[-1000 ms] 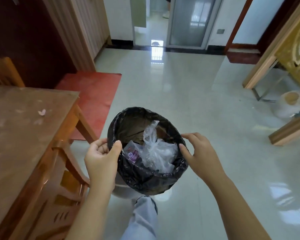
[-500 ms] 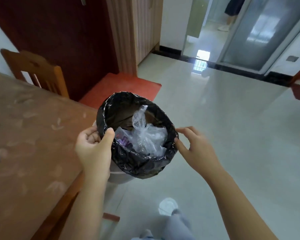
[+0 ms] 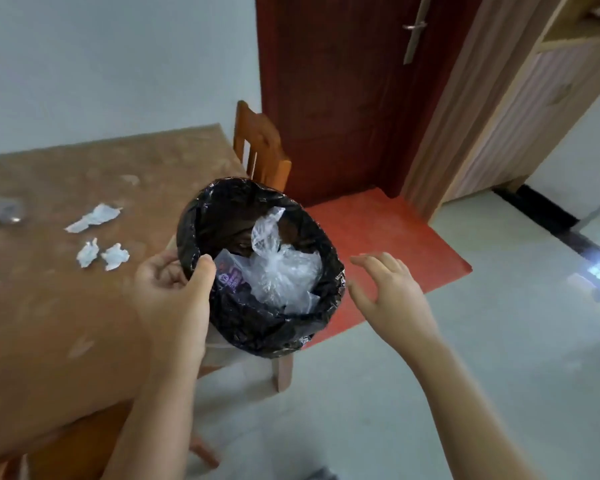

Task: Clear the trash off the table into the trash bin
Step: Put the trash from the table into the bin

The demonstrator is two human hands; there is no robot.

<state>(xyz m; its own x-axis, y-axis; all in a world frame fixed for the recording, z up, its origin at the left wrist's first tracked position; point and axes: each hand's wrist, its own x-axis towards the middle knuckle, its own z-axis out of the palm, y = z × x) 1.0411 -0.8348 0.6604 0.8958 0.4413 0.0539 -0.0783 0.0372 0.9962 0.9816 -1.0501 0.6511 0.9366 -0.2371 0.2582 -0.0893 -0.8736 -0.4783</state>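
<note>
You hold the trash bin at the tabletop edge, paper not yet cleared
Your left hand pinches the bin's black-lined rim; your right hand hangs open and empty just beside it. Next, I judge, reach for the crumpled paper scraps lying on the tabletop left of the bin

Two bare forearms enter from the lower edge, sleeveless and without watch, ring or glove. Left hand and right hand are uncovered; a grey garment patch, blurred, shows at the bottom.
</note>
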